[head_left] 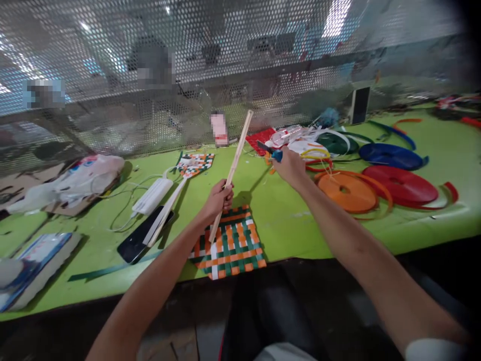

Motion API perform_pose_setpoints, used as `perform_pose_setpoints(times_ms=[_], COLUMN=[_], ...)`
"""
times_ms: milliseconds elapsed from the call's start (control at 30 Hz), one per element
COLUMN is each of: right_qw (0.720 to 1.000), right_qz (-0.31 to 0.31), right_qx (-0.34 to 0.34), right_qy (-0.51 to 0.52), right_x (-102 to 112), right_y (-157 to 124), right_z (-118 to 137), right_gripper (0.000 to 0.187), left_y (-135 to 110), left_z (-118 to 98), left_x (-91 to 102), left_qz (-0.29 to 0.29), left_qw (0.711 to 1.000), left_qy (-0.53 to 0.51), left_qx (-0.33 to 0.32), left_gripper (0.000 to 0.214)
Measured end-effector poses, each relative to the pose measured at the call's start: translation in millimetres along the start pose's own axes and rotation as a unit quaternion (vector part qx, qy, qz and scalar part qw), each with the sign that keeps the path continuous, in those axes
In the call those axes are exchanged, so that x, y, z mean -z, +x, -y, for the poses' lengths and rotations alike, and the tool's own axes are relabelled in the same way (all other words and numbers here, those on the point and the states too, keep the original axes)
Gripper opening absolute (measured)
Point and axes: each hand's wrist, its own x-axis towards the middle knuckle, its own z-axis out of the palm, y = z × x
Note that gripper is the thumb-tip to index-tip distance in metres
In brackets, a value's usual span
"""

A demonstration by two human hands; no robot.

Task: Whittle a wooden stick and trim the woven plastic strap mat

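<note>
One stick [238,151]: long axis slanting, top rightward
Left hand [220,198]: gripping it
Right hand [291,166]: gripping blue-handled tool [277,156]
Packet [42,250] lettering: illegible

The stick [236,155] is tan, the mat [240,245] checked orange, green and white.

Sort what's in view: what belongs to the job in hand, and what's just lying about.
Likely job items:
wooden stick, in the left hand
blue-handled tool, in the right hand
orange, green and white woven panel
orange strip coil
red strip coil

Apparently just lying about:
black smartphone
white corded block
plastic bag
</note>
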Motion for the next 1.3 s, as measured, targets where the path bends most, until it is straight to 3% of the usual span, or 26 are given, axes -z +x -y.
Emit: perform_pose_setpoints(times_ms=[367, 500, 767, 967, 1133, 1300], right_qw=[0.997, 0.995, 0.995, 0.994, 0.991, 0.99], right_qz=[-0.001, 0.001, 0.012, -0.029, -0.002, 0.008], right_qx=[0.034, 0.03, 0.04, 0.06, 0.112, 0.125], right_qy=[0.063, 0.094, 0.091, 0.082, 0.074, 0.058], right_x=[-11.6, -15.5, -2.3, 4.5, 5.7, 4.9], right_y=[-3.1, -1.0, -4.2, -8.2, -10.9, -10.1], right_z=[4.1, 1.6, 6.0, 11.7, 15.7, 15.3], right_gripper=[0.041, 0.051, 0.063, 0.063, 0.061, 0.059], left_y=[-8.7, -9.0, -13.2, -11.7, -9.4, -11.7], left_z=[1.0, 2.8, -18.5, -17.0, -7.5, -5.9], left_x=[-4.5, -3.5, -5.0, -2.4, -1.0, -0.7], left_qz=[0.038, 0.04, -0.051, -0.126, -0.125, -0.112], left_qw=[0.999, 0.999, 0.995, 0.979, 0.961, 0.913], left_qy=[-0.013, -0.005, 0.077, 0.157, 0.247, 0.385], left_qx=[-0.001, 0.004, 0.034, 0.042, -0.007, -0.073], left_gripper=[0.029, 0.028, 0.025, 0.021, 0.023, 0.025])
